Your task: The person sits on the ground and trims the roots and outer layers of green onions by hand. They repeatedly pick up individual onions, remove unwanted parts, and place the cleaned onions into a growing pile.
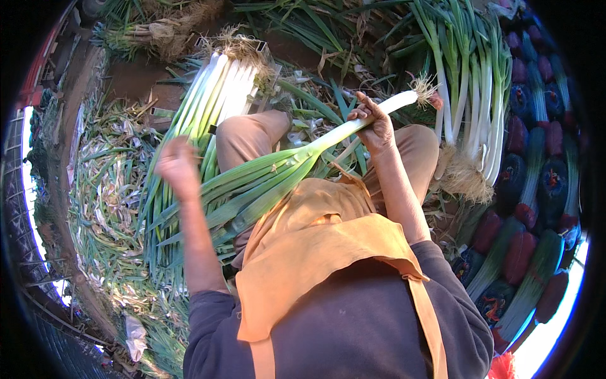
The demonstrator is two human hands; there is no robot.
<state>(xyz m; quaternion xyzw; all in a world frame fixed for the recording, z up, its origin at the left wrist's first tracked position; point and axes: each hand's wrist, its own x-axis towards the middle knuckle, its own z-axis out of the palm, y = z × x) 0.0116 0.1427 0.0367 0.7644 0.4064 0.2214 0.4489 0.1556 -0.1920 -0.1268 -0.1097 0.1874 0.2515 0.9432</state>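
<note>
A long leek (326,139) lies slanting across my lap, its white shank and rooted end up to the right and its green leaves fanned down to the left. My right hand (376,124) is closed around the white shank, some fingers raised. Blurred by motion, my left hand (179,166) is above the leaves of a laid-out pile of leeks (213,102); whether it grips anything cannot be made out. That pile lies left of my knee, white ends and roots pointing away from me.
To the right, more leeks (473,94) lie with roots towards me, beside a patterned cloth (525,189). Leaf trimmings (113,203) cover the ground at left. A rooted bundle (151,35) lies at the far left. An orange apron (326,256) covers my front.
</note>
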